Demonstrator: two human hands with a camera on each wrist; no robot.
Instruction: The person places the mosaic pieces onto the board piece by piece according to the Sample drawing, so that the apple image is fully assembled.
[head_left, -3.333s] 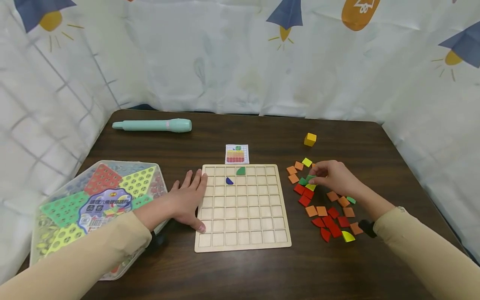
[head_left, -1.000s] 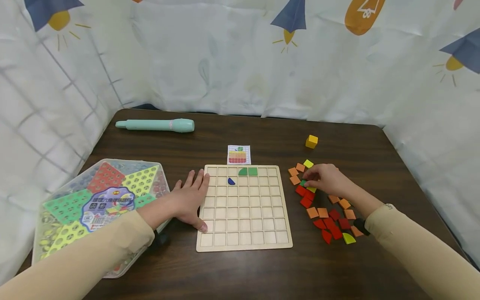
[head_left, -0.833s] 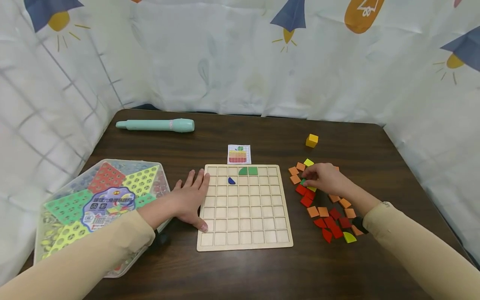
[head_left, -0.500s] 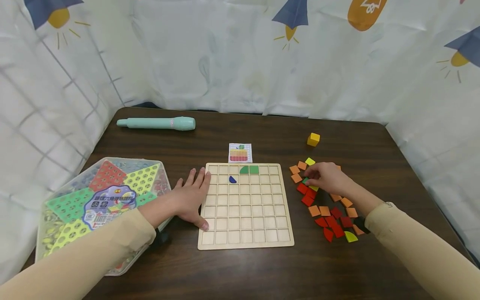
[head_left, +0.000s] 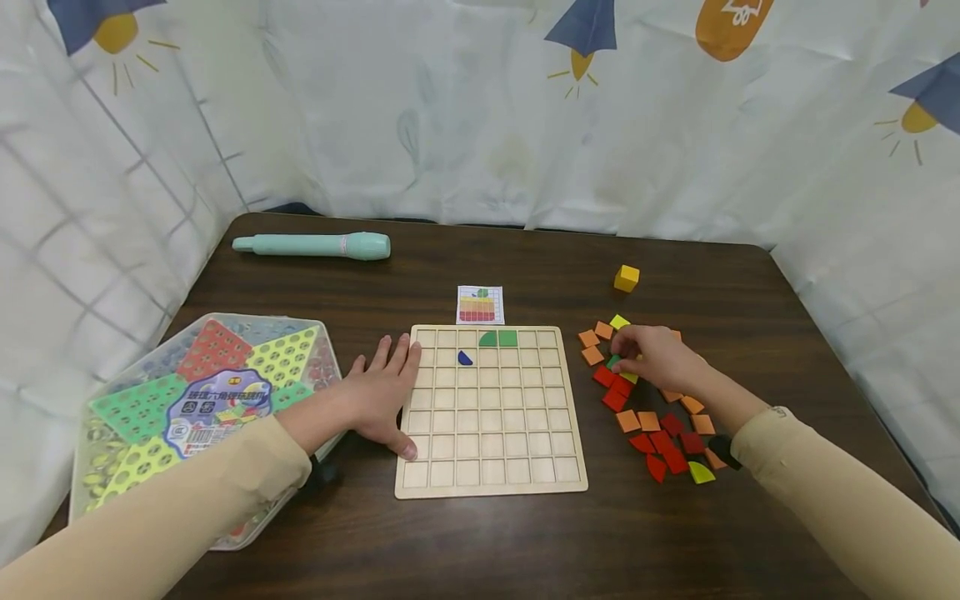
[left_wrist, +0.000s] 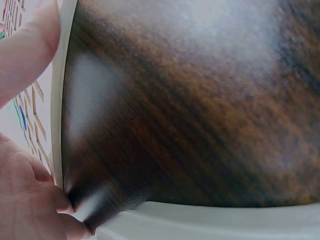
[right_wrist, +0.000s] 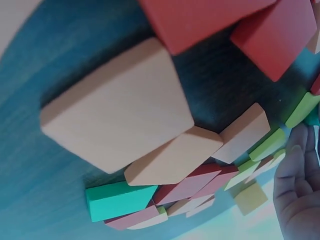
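Wooden grid board (head_left: 492, 423) lies flat on a dark table (head_left: 487, 550); all places are rel. to it. L hand (head_left: 377, 398) is at the board's left edge, fingers spread apart, thumb on the margin, gripping nothing. R hand (head_left: 660, 354) is off the board's upper right, thumb & forefinger together on a green pc (head_left: 614, 362), which looks pinched btwn them; its exact shape can't be told.

On the board: green quarter-round (head_left: 489, 339) & green square (head_left: 507, 338) side by side in the top row; blue half-round (head_left: 465, 358) one row down, left of both. Picture card (head_left: 480, 305) sits just beyond the far edge.

For a good pickup, I'd hold the pc by its sides & lift straight up: a yellow pc (head_left: 629, 377) and red squares (head_left: 615, 401) lie right by it & could get nudged. Light L pressure should stop the board sliding.

Room: only a narrow strip of table btwn board & loose pcs, so a short hop, w/ the rim & cell ridges to clear. Orange squares (head_left: 592, 356) crowd that strip. Plastic box (head_left: 198, 400), left of the board, leaves the L forearm little slack; more room off the near edge.
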